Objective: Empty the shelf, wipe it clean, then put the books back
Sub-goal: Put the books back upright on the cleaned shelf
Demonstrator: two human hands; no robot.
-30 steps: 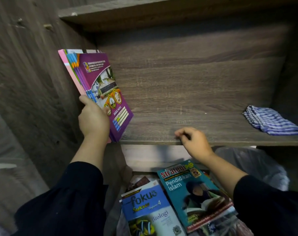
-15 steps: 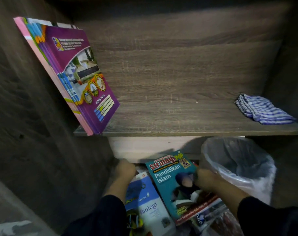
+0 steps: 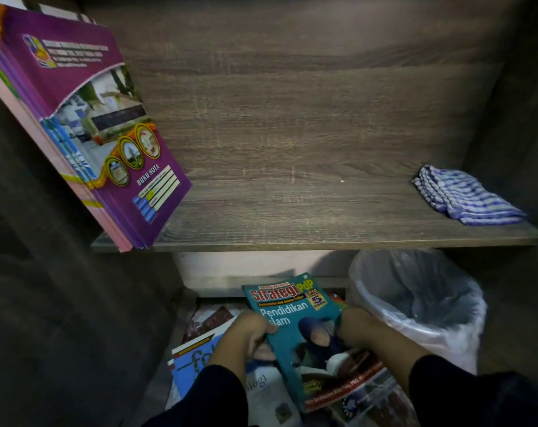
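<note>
Below the wooden shelf (image 3: 292, 208) lies a pile of books on the floor. On top is a teal "Strategi PdP Pendidikan Islam" book (image 3: 304, 309). My left hand (image 3: 243, 332) grips its left edge and my right hand (image 3: 354, 323) grips its right edge. A blue "fokus Biology" book (image 3: 190, 362) lies under my left arm. A stack of purple notebooks (image 3: 86, 115) leans against the shelf's left wall. A folded blue-and-white striped cloth (image 3: 464, 195) lies at the shelf's right end.
A bin lined with a clear plastic bag (image 3: 415, 303) stands right of the book pile, close to my right arm. Dark wooden side walls close in on both sides. More books and a reddish cover (image 3: 209, 320) lie under the pile.
My view has dropped and moved closer. Both hands left the shelf, went down to the pile and now hold the teal book by its two edges. The purple notebooks stay leaning alone.
</note>
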